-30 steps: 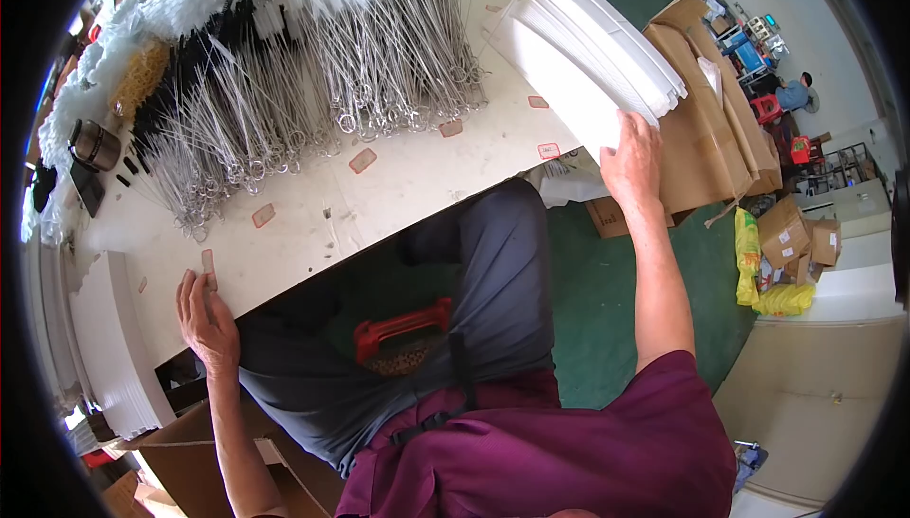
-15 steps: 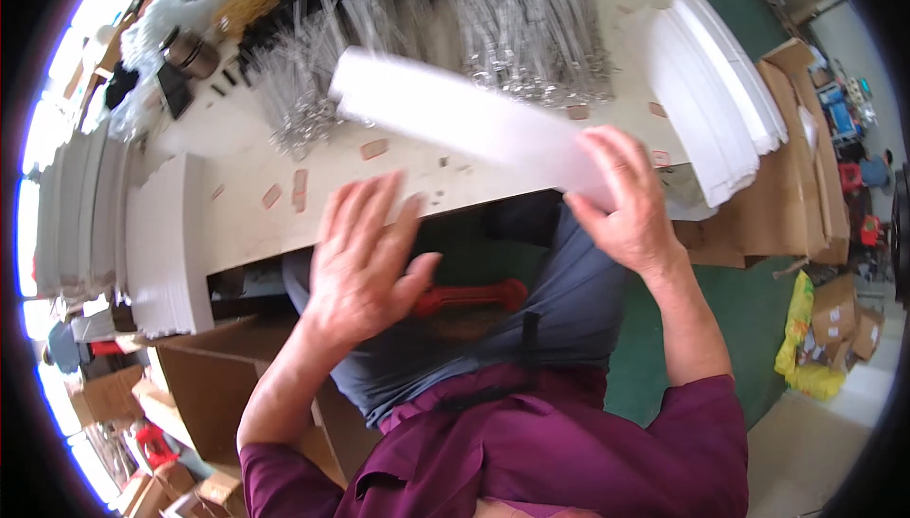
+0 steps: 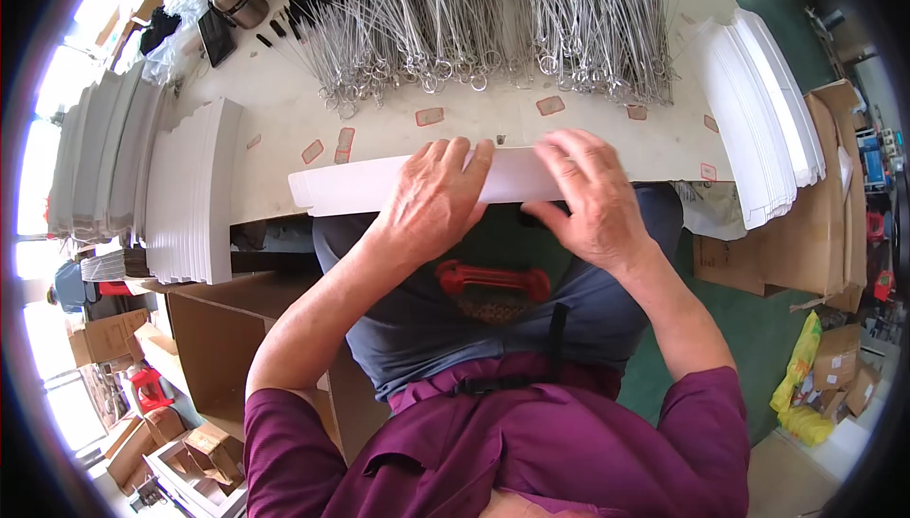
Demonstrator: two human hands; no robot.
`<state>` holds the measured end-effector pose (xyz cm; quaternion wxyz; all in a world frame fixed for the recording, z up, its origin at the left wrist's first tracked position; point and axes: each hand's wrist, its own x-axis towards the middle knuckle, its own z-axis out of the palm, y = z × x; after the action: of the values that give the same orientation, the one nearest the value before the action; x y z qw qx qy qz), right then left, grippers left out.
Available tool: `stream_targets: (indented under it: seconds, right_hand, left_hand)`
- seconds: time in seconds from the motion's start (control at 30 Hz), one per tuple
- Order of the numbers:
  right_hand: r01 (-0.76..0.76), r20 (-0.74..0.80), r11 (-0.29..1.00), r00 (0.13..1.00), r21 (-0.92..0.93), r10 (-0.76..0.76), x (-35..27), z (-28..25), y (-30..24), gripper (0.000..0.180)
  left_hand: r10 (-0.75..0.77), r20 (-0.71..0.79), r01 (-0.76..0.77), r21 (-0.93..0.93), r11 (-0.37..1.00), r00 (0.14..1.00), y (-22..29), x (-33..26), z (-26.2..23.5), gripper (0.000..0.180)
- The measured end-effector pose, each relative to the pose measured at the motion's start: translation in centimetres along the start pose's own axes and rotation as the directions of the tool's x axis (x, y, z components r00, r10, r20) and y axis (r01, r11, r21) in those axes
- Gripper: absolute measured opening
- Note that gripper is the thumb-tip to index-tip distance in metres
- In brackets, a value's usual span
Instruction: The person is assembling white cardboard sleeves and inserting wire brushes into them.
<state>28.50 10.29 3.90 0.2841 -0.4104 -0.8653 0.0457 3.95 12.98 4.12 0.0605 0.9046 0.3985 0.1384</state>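
Note:
A flat white cardboard piece (image 3: 351, 188) lies across the near edge of the pale table (image 3: 284, 120), held in both hands. My left hand (image 3: 431, 200) presses on its middle with fingers curled over the far edge. My right hand (image 3: 592, 196) grips it just to the right, thumb underneath. A stack of flat white cardboard pieces (image 3: 763, 120) lies at the table's right end. Another row of white cardboard stacks (image 3: 190, 191) stands at the left end.
Several long metal scissor-like tools (image 3: 474, 25) lie spread over the far side of the table. Small red-edged labels (image 3: 428, 116) are scattered on the table. A red-handled tool (image 3: 493, 281) rests in my lap. Brown cartons (image 3: 815, 224) sit to the right, an open carton (image 3: 218, 347) to the left.
A second ago my right hand reached to the white stack at the right and my left rested on the table edge. Now both hands hold one white piece at the near edge.

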Motion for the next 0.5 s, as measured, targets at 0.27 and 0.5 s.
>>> stream_targets:
  seconds: [0.27, 0.5]
  right_hand:
    - [-0.381, -0.069, 0.916, 0.925, -0.126, 0.375, -1.8, 2.1, -2.2, 0.054]
    - [-0.426, -0.091, 0.899, 0.904, -0.099, 0.418, -2.1, 3.9, -4.1, 0.065]
  left_hand:
    - [-0.001, -0.012, 0.002, 0.057, 0.998, 1.0, -0.2, -0.7, 1.1, 0.069]
    - [-0.011, -0.012, 0.012, 0.061, 0.998, 1.0, 0.0, -1.3, 1.9, 0.069]
